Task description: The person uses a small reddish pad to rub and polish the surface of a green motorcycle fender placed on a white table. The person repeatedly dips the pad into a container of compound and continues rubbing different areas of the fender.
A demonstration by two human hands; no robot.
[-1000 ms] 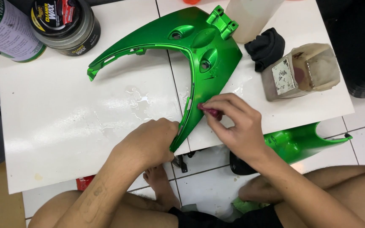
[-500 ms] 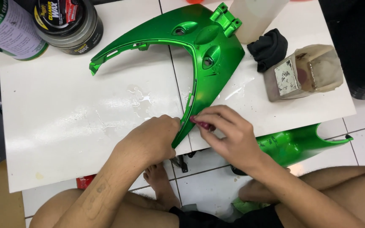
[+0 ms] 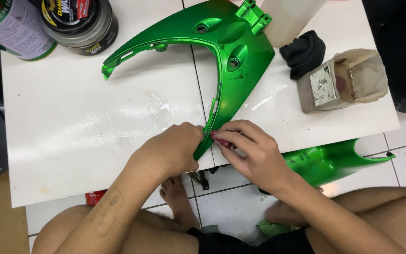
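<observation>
glossy green v-shaped fairing panel [image 3: 240, 51] lies flat on the white counter [image 3: 71, 136], one tip pointing toward the near edge.

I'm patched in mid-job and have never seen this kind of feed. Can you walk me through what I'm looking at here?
This is a single view from a camera worn on a person's head, looking down at their own bare hands. They sit on a tiled floor at a low white board. The left hand steadies the lower tip of a glossy green plastic panel. The right hand pinches a small dark red thing against the panel's edge. Also there: two tins, a black cloth, a murky plastic container. A second green panel lies on the floor.
</observation>
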